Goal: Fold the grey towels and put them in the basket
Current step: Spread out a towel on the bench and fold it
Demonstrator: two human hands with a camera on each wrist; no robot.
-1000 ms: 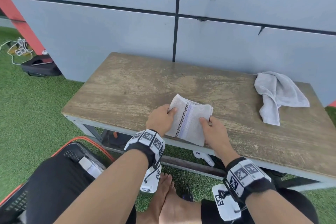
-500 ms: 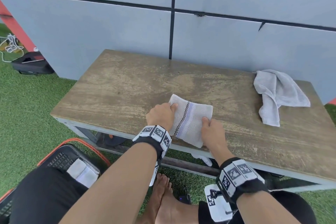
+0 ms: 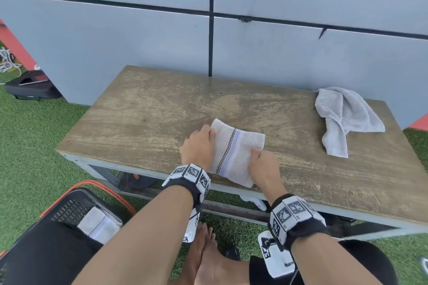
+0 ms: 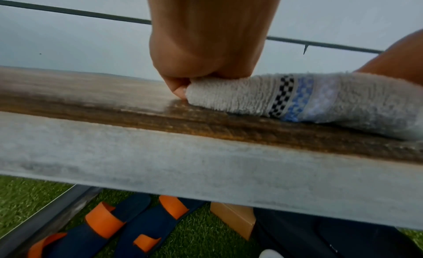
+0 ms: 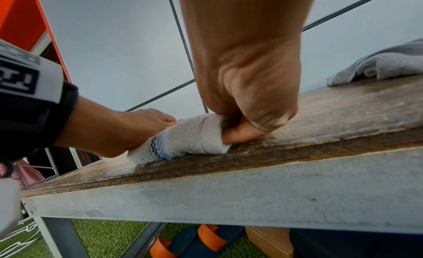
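**One towel stowed, one folded in hand, one left crumpled**

Seen from the head view: a long wooden bench (image 3: 143, 122) against a grey panelled wall, green turf underneath. Down at the near left, on the turf by the knee, a dark basket (image 3: 69, 208) with an orange rim, already holding one folded towel (image 3: 99, 224), so roughly a third of the job looks finished.

At the bench's near edge, a striped towel (image 3: 234, 152), folded down to a small thick rectangle, its near corner overhanging the edge a little. Pinched at its left side by the left hand (image 3: 196, 148), fingers curled around the fold with the thumb tucked under, clear in the left wrist view (image 4: 196, 70). Gripped on its right side by the right hand (image 3: 261, 164), fingers curled over the cloth and thumb beneath. Probably the last squaring of the fold, or the start of a lift toward the basket; cannot tell which.

Far right on the bench, well apart from both hands, a plain grey towel (image 3: 345, 118) lying crumpled and unfolded. Still to do, by the look of it: stowing the striped one, then folding and stowing this last one.
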